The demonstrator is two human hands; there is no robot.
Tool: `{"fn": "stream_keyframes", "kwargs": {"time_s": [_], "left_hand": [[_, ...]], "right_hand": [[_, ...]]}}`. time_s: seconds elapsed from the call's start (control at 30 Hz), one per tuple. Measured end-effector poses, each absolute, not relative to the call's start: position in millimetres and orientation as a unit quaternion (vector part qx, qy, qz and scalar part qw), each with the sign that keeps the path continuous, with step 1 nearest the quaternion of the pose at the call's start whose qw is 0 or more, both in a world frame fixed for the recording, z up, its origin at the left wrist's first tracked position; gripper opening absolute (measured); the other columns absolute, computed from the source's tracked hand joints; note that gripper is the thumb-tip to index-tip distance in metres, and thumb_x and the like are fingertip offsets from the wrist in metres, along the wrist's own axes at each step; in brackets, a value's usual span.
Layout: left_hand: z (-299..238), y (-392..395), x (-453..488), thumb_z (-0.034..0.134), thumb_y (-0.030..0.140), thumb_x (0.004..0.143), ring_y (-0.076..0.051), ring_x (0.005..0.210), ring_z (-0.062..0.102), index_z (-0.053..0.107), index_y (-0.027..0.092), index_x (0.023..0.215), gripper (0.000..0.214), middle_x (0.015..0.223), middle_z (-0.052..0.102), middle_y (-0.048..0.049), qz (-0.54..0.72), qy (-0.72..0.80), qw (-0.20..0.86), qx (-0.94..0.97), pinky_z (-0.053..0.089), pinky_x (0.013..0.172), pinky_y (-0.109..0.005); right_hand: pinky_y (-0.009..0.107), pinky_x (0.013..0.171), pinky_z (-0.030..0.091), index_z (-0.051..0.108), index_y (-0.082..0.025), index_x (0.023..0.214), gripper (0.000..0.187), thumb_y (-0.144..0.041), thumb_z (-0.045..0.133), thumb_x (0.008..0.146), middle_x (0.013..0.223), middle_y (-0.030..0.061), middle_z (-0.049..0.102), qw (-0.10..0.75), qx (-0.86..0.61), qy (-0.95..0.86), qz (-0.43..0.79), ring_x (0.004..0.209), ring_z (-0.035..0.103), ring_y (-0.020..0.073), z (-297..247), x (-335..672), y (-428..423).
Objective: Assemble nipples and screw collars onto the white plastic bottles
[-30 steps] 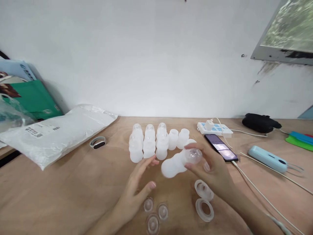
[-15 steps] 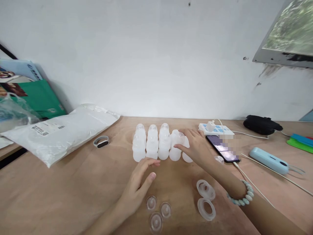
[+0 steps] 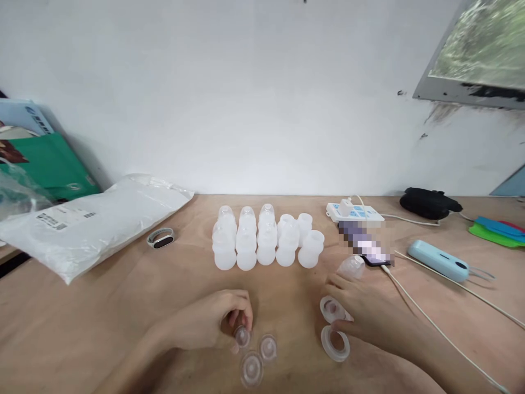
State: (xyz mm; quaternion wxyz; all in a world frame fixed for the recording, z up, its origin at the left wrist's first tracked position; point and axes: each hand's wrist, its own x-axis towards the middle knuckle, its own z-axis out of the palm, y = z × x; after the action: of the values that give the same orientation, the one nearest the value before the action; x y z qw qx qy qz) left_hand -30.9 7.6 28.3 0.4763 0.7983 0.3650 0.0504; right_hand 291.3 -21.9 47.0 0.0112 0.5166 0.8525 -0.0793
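My left hand [image 3: 223, 317] has its fingers curled down around a clear bottle nipple [image 3: 243, 336] at the table's front. Two more clear nipples [image 3: 268, 348] lie right beside it. My right hand [image 3: 355, 306] hovers over translucent screw rings [image 3: 335, 345], its thumb and fingers apart around the upper one; part of that ring is hidden under the hand. Small frosted white baby bottles [image 3: 246, 257] stand upright in rows farther back. Clear domes top the left ones, while the rightmost bottles [image 3: 311, 254] have open necks. A clear dome cap [image 3: 351, 267] sits just beyond my right hand.
A white mailing bag [image 3: 102, 219] and a fitness band [image 3: 161, 238] are on the left. To the right lie a phone [image 3: 365, 243], a power strip [image 3: 371, 215], cables, a light-blue device [image 3: 438, 261] and a black pouch [image 3: 429, 203]. A white wall rises behind.
My right hand has left the bottles and come back toward the rings. My left hand has lowered and closed on a nipple. The view has shifted slightly right.
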Motion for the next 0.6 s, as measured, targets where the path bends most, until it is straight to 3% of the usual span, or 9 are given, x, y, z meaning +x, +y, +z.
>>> {"fn": "stream_keyframes", "kwargs": {"time_s": [0.13, 0.27, 0.4, 0.5, 0.6], "left_hand": [[16.8, 7.7, -18.8, 0.074, 0.018, 0.075, -0.015, 0.075, 0.052, 0.069, 0.021, 0.087, 0.013, 0.087, 0.057, 0.0026, 0.138, 0.395, 0.466, 0.78, 0.042, 0.068, -0.026], [-0.1, 4.1, 3.6, 0.07, 0.017, 0.082, -0.019, 0.084, 0.055, 0.068, 0.022, 0.098, 0.017, 0.095, 0.061, -0.0005, 0.24, 0.43, 0.4, 0.773, 0.044, 0.077, -0.03], [-9.3, 1.3, 12.7, 0.081, 0.032, 0.078, -0.025, 0.093, 0.055, 0.065, 0.023, 0.11, 0.036, 0.105, 0.064, -0.0036, 0.252, 0.425, 0.378, 0.783, 0.045, 0.086, -0.037], [-14.6, 2.9, 6.7, 0.084, 0.043, 0.076, -0.027, 0.105, 0.057, 0.058, 0.026, 0.125, 0.058, 0.117, 0.062, -0.0052, 0.287, 0.383, 0.432, 0.765, 0.046, 0.093, -0.041], [-19.9, 5.0, 0.3, 0.087, 0.047, 0.073, -0.028, 0.111, 0.057, 0.051, 0.029, 0.135, 0.074, 0.125, 0.06, -0.0061, 0.301, 0.366, 0.475, 0.742, 0.046, 0.098, -0.042]], "right_hand": [[0.042, 0.072, 0.057, 0.064, -0.019, 0.088, 0.013, -0.009, 0.066, 0.081, 0.097, 0.0066, 0.068, -0.025, 0.523, 0.846, -0.105, 0.087, 0.069, 0.0269, 45.2, 291.4, -19.7], [0.038, 0.079, 0.058, 0.062, -0.022, 0.102, 0.019, -0.01, 0.063, 0.087, 0.107, 0.0067, 0.068, -0.181, 0.452, 0.865, -0.124, 0.096, 0.068, 0.024, 51.1, 276.6, -15.1], [0.034, 0.089, 0.057, 0.057, -0.024, 0.118, 0.031, -0.014, 0.065, 0.09, 0.117, 0.0069, 0.068, -0.306, 0.348, 0.867, -0.183, 0.108, 0.066, 0.0222, 42.1, 249.6, -15.2], [0.036, 0.092, 0.055, 0.055, -0.025, 0.119, 0.031, -0.017, 0.066, 0.091, 0.116, 0.0067, 0.069, -0.344, 0.311, 0.86, -0.214, 0.109, 0.065, 0.0225, 25.8, 232.7, -15.6], [0.041, 0.092, 0.054, 0.056, -0.023, 0.112, 0.028, -0.015, 0.069, 0.088, 0.113, 0.0069, 0.07, -0.322, 0.334, 0.857, -0.226, 0.106, 0.065, 0.0248, 7.7, 224.1, -14.1]]}}
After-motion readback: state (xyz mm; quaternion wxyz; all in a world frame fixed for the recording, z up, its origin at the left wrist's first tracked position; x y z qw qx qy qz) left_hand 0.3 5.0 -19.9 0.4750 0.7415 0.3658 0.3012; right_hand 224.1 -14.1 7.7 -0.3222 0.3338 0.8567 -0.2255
